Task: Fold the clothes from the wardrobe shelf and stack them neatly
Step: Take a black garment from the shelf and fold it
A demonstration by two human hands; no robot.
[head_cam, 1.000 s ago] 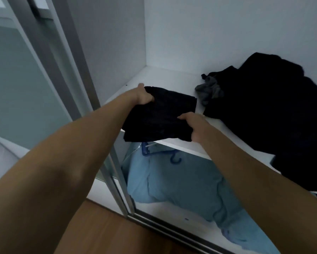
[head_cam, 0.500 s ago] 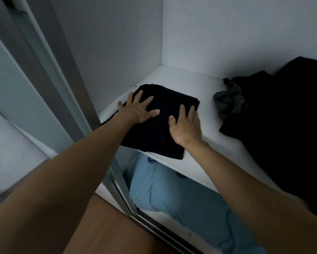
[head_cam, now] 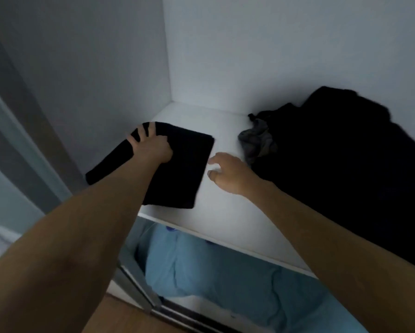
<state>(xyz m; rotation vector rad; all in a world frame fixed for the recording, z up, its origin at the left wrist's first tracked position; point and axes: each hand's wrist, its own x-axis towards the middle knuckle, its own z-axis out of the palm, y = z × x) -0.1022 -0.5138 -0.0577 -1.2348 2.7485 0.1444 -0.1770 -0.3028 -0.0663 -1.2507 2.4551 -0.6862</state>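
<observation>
A folded black garment (head_cam: 177, 169) lies flat on the white wardrobe shelf (head_cam: 228, 212), in its left part, close to the left side wall and reaching nearly to the front edge. It forms a neat dark rectangle with straight right and front edges and a squared far-right corner; its fabric is too dark to show any pattern or seam. The left hand (head_cam: 150, 146) rests on the garment's far-left portion, palm down, fingers (head_cam: 141, 131) spread wide and pressing on the cloth, gripping nothing. The right hand (head_cam: 228, 174) is just beside the garment's right edge, over bare shelf, loosely opened with fingers curled a little and empty; whether it touches the shelf cannot be told. Toward the shelf's right side sits a heap of unfolded black clothes (head_cam: 345, 164), with a crumpled grey piece (head_cam: 257, 140) at its left margin. Below the shelf's front edge hangs light blue fabric (head_cam: 213, 277).
</observation>
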